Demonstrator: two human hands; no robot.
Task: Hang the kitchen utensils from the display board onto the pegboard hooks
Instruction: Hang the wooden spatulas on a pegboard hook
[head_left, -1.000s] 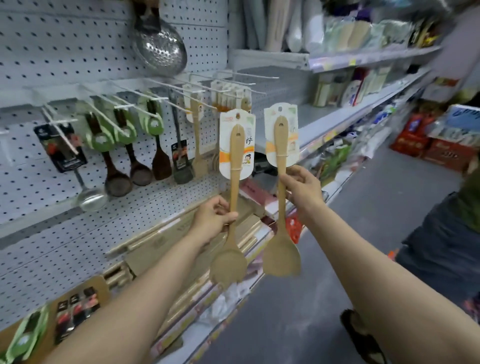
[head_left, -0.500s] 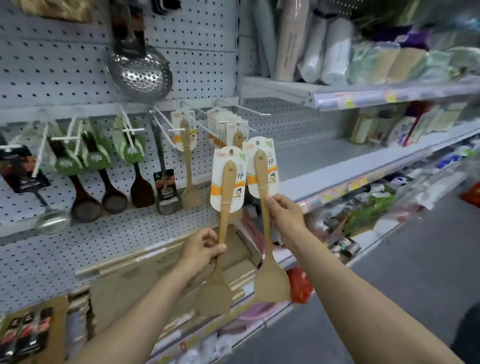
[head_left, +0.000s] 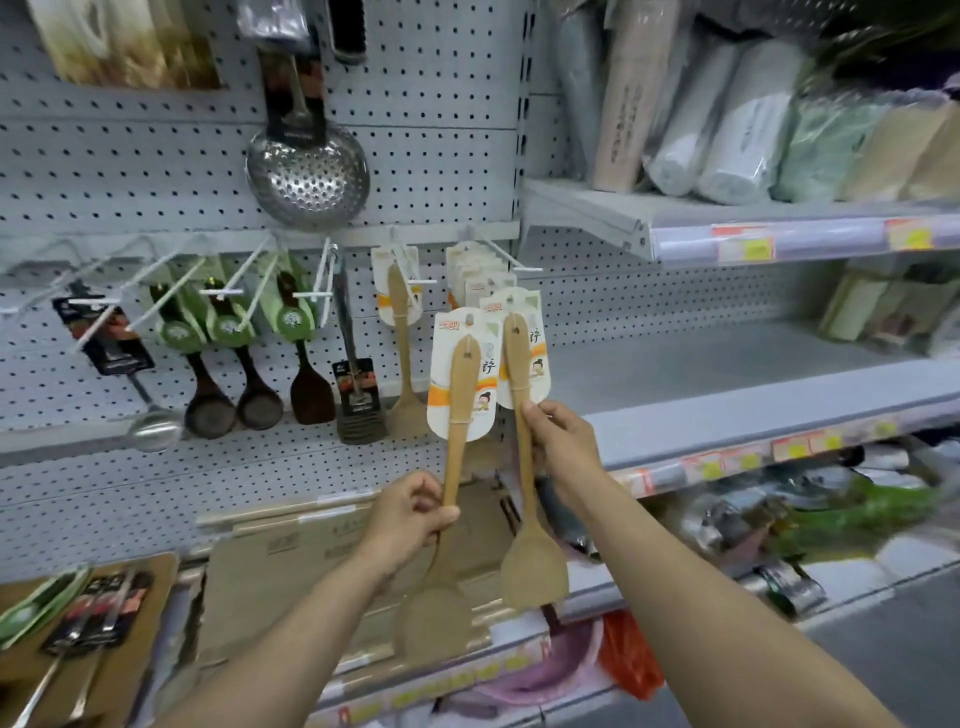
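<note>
Hands are each clamped on one wooden spatula: left hand (head_left: 410, 514) on left spatula (head_left: 457, 415), right hand (head_left: 563, 447) on right spatula (head_left: 519, 374) toward 1 o'clock, near the pegboard hook (head_left: 506, 257).

Two wooden spatulas, each on a white-and-orange card, stand upright with blades down before the pegboard (head_left: 431, 171): the left spatula (head_left: 453, 467) lower, the right spatula (head_left: 524, 447) just below a loaded hook (head_left: 501, 254).

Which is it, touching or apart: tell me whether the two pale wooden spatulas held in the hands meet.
Apart. The head view shows pegboard between the left spatula and the right spatula along their whole length.
</note>
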